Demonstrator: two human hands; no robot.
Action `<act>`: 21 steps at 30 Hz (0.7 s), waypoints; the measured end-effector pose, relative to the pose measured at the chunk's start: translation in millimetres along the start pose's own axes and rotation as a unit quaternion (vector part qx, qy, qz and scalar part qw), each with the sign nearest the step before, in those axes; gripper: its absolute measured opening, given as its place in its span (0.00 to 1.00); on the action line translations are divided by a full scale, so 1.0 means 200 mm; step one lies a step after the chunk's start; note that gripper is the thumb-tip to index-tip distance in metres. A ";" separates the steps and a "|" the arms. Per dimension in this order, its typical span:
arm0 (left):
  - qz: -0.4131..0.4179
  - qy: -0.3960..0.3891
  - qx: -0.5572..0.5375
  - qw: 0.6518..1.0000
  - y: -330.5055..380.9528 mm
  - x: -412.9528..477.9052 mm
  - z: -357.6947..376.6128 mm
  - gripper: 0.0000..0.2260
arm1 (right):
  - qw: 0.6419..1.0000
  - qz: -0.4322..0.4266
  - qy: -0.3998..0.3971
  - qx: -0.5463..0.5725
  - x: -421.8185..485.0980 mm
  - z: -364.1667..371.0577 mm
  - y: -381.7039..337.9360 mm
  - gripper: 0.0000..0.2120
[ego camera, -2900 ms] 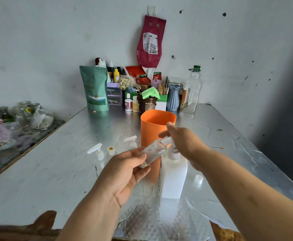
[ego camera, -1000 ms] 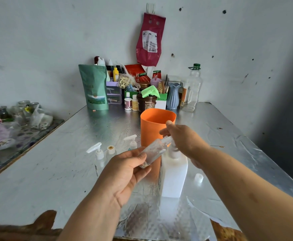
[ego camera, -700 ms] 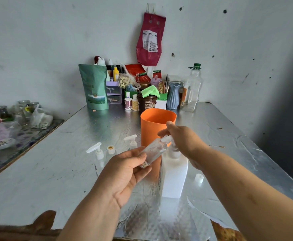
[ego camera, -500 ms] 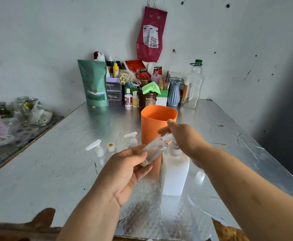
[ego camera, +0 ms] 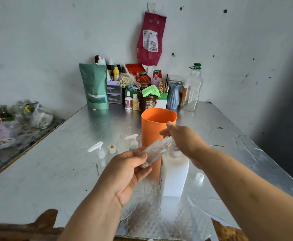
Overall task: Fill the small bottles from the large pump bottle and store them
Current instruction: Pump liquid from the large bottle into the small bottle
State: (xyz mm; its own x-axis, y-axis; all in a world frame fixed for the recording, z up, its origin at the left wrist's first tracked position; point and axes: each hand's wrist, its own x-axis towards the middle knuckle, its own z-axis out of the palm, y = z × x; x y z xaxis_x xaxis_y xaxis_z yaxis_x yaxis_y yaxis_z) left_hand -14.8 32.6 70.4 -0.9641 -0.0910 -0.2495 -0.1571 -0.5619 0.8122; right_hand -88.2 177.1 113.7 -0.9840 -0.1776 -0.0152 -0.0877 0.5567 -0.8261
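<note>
**White pump bottle meets a tilted small bottle**

White and square-sided, the tall plastic pump bottle (ego camera: 175, 174) stands upright on the silvery foil-covered surface (ego camera: 55, 162), just in front of an orange plastic cup (ego camera: 152, 129). The right hand (ego camera: 184, 140) lies over its top, fingers curled down around the pump, which it hides almost wholly; whether the pump is pressed down cannot be told.

The left hand (ego camera: 125, 173), the nearer of the two, pinches the base end of a small clear plastic bottle (ego camera: 155, 150) between thumb and curled fingers. That bottle's long axis slants up and to the right, away from the left hand, so its open neck sits right under the right hand, where the spout should be. Filling looks to be the step in hand, and it turns on neck and spout staying lined up.

To the left on the surface stand two small bottles with white pump tops (ego camera: 98, 151) (ego camera: 133, 142), with a small capped one (ego camera: 112, 149) between them. A loose white cap (ego camera: 199, 177) lies to the right of the pump bottle.
</note>
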 end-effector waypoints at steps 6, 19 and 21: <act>0.013 0.001 0.001 1.000 0.02 -0.02 0.02 0.07 | 1.000 0.002 0.013 -0.011 -0.01 -0.02 -0.03 0.19; 0.002 0.005 0.001 1.000 -0.01 0.02 0.01 0.07 | 0.999 -0.006 -0.003 -0.039 0.03 0.01 0.01 0.26; -0.001 0.009 0.007 1.000 -0.02 0.03 0.00 0.07 | 0.999 -0.004 -0.001 -0.045 0.04 0.03 0.03 0.26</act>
State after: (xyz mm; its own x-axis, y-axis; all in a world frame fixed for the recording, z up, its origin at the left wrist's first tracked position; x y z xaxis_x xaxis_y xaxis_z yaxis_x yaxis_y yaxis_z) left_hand -20.2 34.7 65.1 -0.9597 -0.1043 -0.2608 -0.1627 -0.5506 0.8188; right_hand -96.0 174.4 105.4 -0.9830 -0.1835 -0.0098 -0.1090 0.6254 -0.7726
